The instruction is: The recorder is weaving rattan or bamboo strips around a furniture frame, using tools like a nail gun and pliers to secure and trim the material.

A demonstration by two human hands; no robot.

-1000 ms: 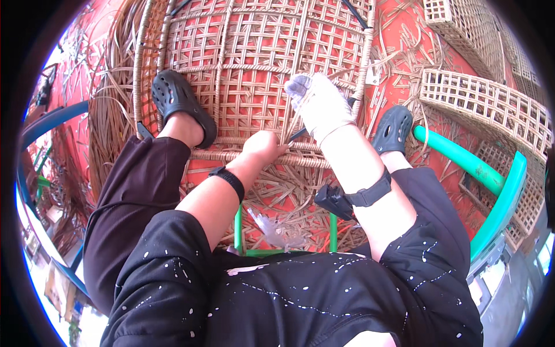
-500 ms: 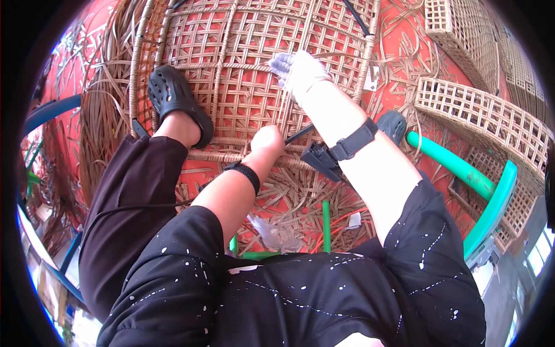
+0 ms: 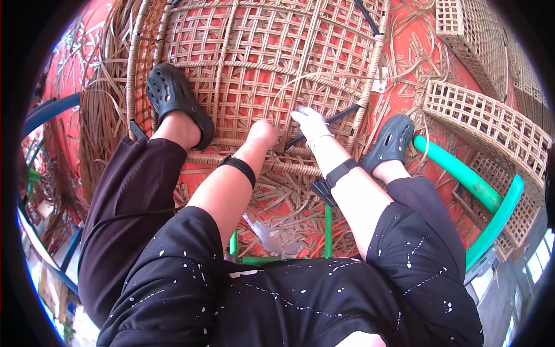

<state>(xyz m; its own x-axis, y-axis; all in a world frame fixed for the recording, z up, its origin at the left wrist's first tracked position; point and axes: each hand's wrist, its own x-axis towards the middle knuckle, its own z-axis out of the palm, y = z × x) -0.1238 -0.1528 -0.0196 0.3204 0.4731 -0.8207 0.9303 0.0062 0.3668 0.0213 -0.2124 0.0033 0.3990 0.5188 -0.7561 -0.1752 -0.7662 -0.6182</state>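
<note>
A large panel of open-woven cane [image 3: 254, 55] lies before me, its rim wrapped in cane and with dark bars at its edges. At its near edge is my left hand [image 3: 265, 134]; it shows as a rounded shape, and its fingers are hidden from this view. My right hand [image 3: 312, 123], in a white glove, is just right of it, low over the weave. The gloved fingers are drawn together; what they grip, if anything, is too small to make out. A thin loose cane strip [image 3: 284, 88] arcs over the weave above both hands.
My dark clogs rest on the panel's left side [image 3: 173, 95] and beside its right edge [image 3: 390, 139]. Long cane strips [image 3: 104, 110] hang at left. Woven baskets [image 3: 485, 118] stand at right, near a green tube frame [image 3: 459, 173]. Cane scraps litter the red floor.
My right hand has come down toward me from the middle of the panel to beside my left hand. The loose strip now arcs farther left. The left hand has barely moved.
</note>
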